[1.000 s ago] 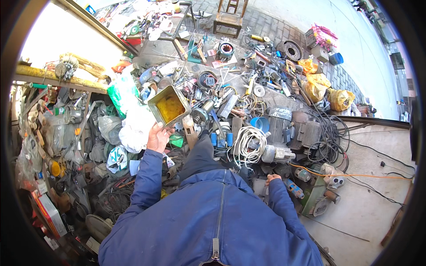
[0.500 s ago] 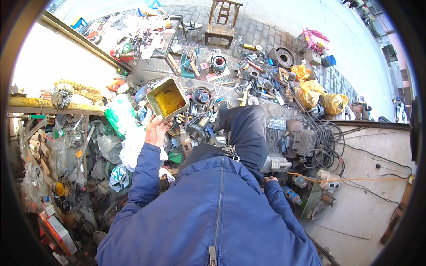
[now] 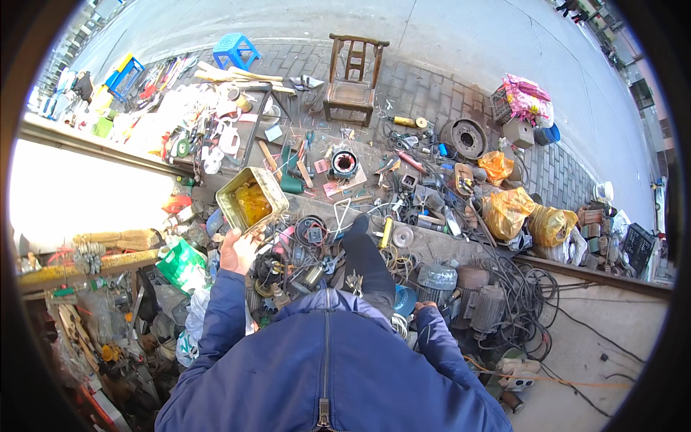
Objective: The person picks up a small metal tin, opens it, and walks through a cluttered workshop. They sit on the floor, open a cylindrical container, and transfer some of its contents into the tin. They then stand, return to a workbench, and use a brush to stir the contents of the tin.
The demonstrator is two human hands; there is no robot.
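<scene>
My left hand [image 3: 236, 250] grips the lower edge of a square, open metal container [image 3: 252, 200] with yellow residue inside, tilted above the clutter. My right hand [image 3: 425, 308] hangs low beside my body with curled fingers; what, if anything, is in it is hidden. A blue plastic tub [image 3: 404, 298] and grey electric motors [image 3: 437, 284] lie near it. My dark-trousered leg [image 3: 367, 263] extends forward among wires, tools and parts. A stator with red inside [image 3: 344, 164] lies beyond the container.
A wooden chair [image 3: 349, 97] and blue stool [image 3: 236, 50] stand on pavers. A cluttered table [image 3: 255, 126] is front left. Yellow sacks [image 3: 507, 212], a wheel rim [image 3: 468, 138] and coiled cables [image 3: 522, 309] lie right. A yellow beam [image 3: 86, 266] edges the left pile. Distant people [image 3: 565, 9] are top right.
I have moved forward, my leg stepping among the parts. The view now takes in more pavement and stools. The container stays in my left hand; my right hand stays low.
</scene>
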